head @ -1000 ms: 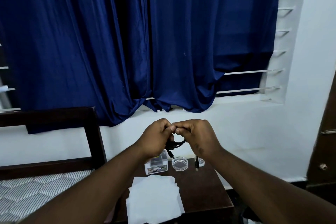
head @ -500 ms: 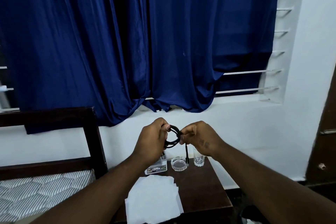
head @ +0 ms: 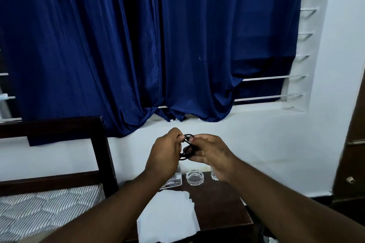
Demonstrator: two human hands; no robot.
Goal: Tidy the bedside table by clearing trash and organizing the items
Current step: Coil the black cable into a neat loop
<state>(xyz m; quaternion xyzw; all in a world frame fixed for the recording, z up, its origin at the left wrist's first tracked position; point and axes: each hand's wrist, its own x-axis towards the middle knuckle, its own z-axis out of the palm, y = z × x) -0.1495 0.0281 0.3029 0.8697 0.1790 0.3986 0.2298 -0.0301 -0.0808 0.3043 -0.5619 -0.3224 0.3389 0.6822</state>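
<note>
My left hand (head: 165,154) and right hand (head: 211,154) pinched the black cable (head: 186,149), seemingly coiling it; next, it needed laying on the desk (head: 223,203).

I see a dark blue curtain (head: 138,45) filling most of my view: two panels, their hems bunched on the sill. White window bars (head: 272,78) show past its right edge. Below it runs a white wall (head: 276,144). At left stands a dark wooden headboard (head: 59,126), and under it a striped mattress (head: 49,203) with a quilted pattern. At the far right is a brown door (head: 353,154) — a small knob (head: 350,179) sits low on it.
</note>
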